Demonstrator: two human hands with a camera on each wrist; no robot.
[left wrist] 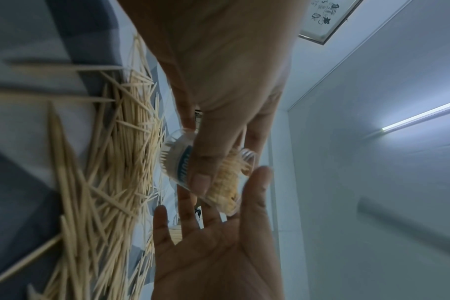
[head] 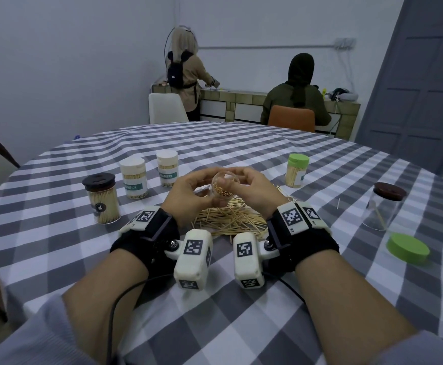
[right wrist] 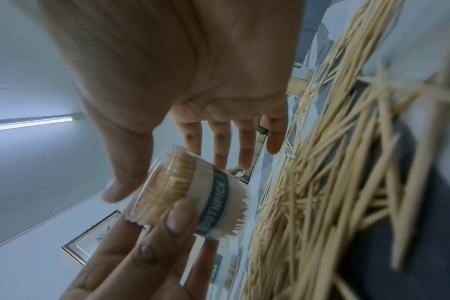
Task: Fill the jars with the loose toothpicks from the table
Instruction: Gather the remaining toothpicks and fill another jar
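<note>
A small clear jar point(head: 224, 189) with a teal TOOTHPICK label lies tilted, its open mouth toward me and packed with toothpicks. My left hand point(head: 191, 188) grips it, thumb across the label point(right wrist: 213, 201). My right hand point(head: 252, 185) hovers at the jar's mouth with straight fingers, thumb by the rim; in the right wrist view its palm point(right wrist: 180, 71) holds nothing. In the left wrist view the left hand point(left wrist: 219, 81) pinches the jar point(left wrist: 179, 162) above the flat right palm point(left wrist: 213, 243). The loose toothpick pile point(head: 230, 219) lies on the checked cloth right below both hands.
On the left stand a full black-lidded jar point(head: 101, 198) and two white-lidded jars point(head: 133, 177) point(head: 167, 168). A green-lidded jar point(head: 297, 169) stands to the right. Farther right are a nearly empty brown-lidded jar point(head: 385, 209) and a loose green lid point(head: 408, 248). Two people sit behind the table.
</note>
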